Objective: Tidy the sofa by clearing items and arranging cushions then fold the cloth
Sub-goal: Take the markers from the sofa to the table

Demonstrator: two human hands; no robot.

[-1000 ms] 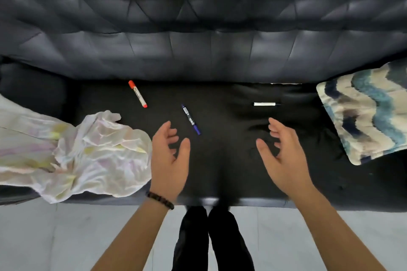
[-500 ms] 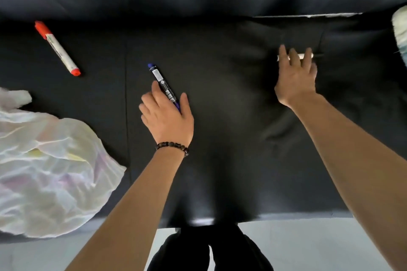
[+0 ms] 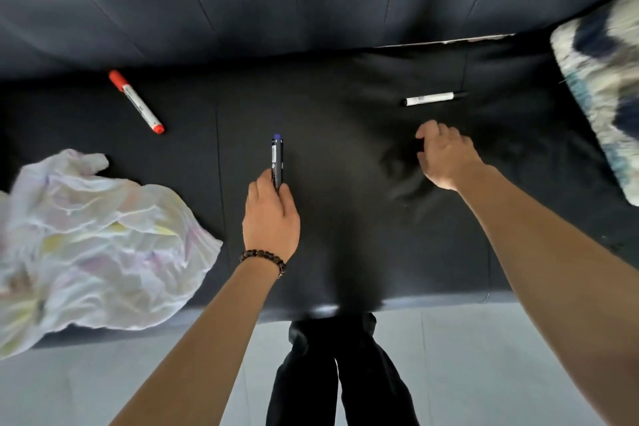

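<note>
My left hand [image 3: 271, 214] grips the lower end of a blue marker [image 3: 277, 157], which points away from me over the black sofa seat [image 3: 345, 218]. My right hand [image 3: 446, 157] hovers with curled fingers and holds nothing, a little below a black-and-white marker [image 3: 432, 98] lying on the seat. A red marker [image 3: 136, 102] lies at the back left of the seat. A crumpled pale cloth [image 3: 96, 239] sits on the left part of the seat. A patterned blue and white cushion [image 3: 601, 79] rests at the right end.
The padded sofa backrest [image 3: 276, 0] fills the top of the view. The seat's front edge [image 3: 449, 297] runs across below my hands, with pale floor [image 3: 484, 373] and my dark trouser legs [image 3: 339, 373] beneath it.
My left hand has closed on the blue marker and lifted it so it points away from me. My right hand has drawn back from the black-and-white marker, which stays on the seat.
</note>
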